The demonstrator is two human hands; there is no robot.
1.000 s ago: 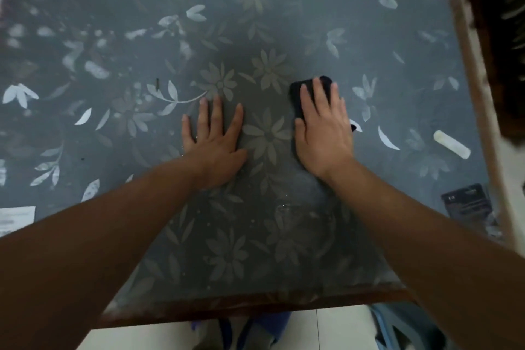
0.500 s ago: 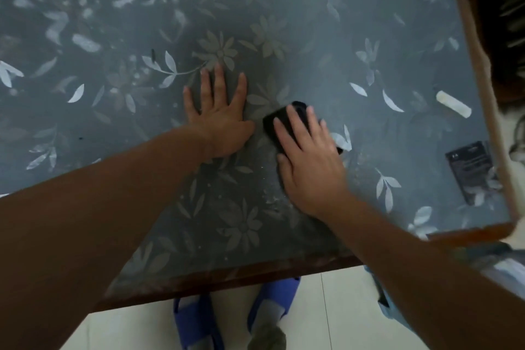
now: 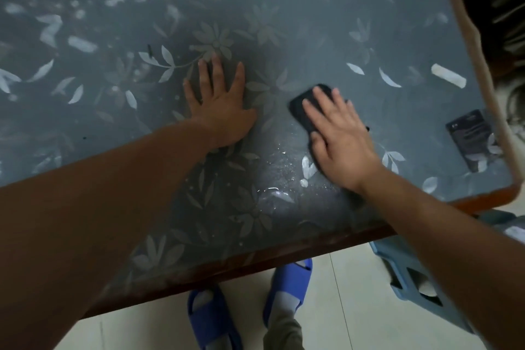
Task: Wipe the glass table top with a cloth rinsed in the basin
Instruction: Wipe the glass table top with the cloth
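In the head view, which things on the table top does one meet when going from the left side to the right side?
left hand, flat on the glass table top → right hand, pressing the dark cloth → dark card near the right edge

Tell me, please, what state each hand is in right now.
Left hand: open, flat on the glass table top.
Right hand: open, straight fingers pressing the dark cloth onto the glass.
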